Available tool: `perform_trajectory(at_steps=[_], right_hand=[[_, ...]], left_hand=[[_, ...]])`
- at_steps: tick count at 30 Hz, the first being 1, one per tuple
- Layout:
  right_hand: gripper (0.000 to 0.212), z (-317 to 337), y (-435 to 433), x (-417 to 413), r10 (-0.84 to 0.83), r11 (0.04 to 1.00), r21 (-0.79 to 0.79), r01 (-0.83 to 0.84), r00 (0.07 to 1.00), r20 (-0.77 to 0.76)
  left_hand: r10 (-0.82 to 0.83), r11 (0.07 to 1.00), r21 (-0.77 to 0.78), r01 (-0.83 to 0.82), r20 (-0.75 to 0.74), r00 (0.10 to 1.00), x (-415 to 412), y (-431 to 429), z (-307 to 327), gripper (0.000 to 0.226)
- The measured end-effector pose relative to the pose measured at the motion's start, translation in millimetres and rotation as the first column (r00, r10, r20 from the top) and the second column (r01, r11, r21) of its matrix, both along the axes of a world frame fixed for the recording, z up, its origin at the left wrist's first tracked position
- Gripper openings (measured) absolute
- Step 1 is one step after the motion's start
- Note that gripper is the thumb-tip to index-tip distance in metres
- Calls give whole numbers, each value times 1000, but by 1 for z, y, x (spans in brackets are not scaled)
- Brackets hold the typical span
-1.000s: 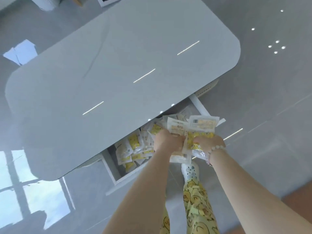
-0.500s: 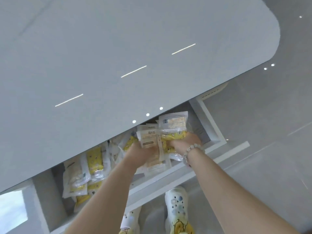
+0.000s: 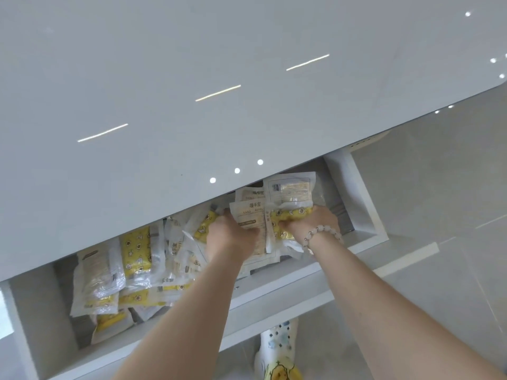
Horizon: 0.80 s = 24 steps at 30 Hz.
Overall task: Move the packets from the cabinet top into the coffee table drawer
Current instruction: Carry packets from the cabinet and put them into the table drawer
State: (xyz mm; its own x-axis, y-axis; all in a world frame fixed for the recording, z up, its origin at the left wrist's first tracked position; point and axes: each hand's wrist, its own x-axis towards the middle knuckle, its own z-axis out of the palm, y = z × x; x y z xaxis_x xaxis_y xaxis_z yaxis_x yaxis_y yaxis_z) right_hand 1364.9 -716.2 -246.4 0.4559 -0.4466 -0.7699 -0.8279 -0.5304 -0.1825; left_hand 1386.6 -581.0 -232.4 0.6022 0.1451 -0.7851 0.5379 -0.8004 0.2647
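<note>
The coffee table's white drawer (image 3: pixel 277 294) stands pulled out under the glossy grey tabletop (image 3: pixel 192 78). Both my hands hold a bundle of yellow-and-white packets (image 3: pixel 285 198) over the drawer's right half, low inside it. My left hand (image 3: pixel 230 234) grips the bundle's left side and my right hand (image 3: pixel 315 223), with a bead bracelet on the wrist, grips its right side. Several more packets (image 3: pixel 131 259) lie piled in the drawer's left and middle; part of the pile is hidden under the tabletop.
The tabletop overhangs the back of the drawer. A light tiled floor (image 3: pixel 439 215) lies to the right. My foot in a white shoe (image 3: pixel 277 349) stands just in front of the drawer's front panel.
The view has come closer to the drawer. Both hands have lowered the bundle of packets further into the drawer's right half, still holding it.
</note>
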Motion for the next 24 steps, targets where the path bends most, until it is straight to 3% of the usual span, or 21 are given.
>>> perform_trajectory(at_steps=[9,14,19,24], right_hand=[[57,-5,-4,-2,24,985,-173,-20,999,22],[89,-5,-7,-6,18,966,-258,-12,1000,20],[90,-4,-8,-9,33,959,-281,-30,999,5],[94,-4,-10,-15,95,933,-349,-87,995,7]], left_hand=[[-198,958,243,154,167,966,-8,-33,-2,41],[-461,839,422,342,220,860,0,-25,-9,41],[-528,791,458,405,178,830,3,-16,-11,74],[-522,811,445,379,259,813,-2,-15,-13,77]])
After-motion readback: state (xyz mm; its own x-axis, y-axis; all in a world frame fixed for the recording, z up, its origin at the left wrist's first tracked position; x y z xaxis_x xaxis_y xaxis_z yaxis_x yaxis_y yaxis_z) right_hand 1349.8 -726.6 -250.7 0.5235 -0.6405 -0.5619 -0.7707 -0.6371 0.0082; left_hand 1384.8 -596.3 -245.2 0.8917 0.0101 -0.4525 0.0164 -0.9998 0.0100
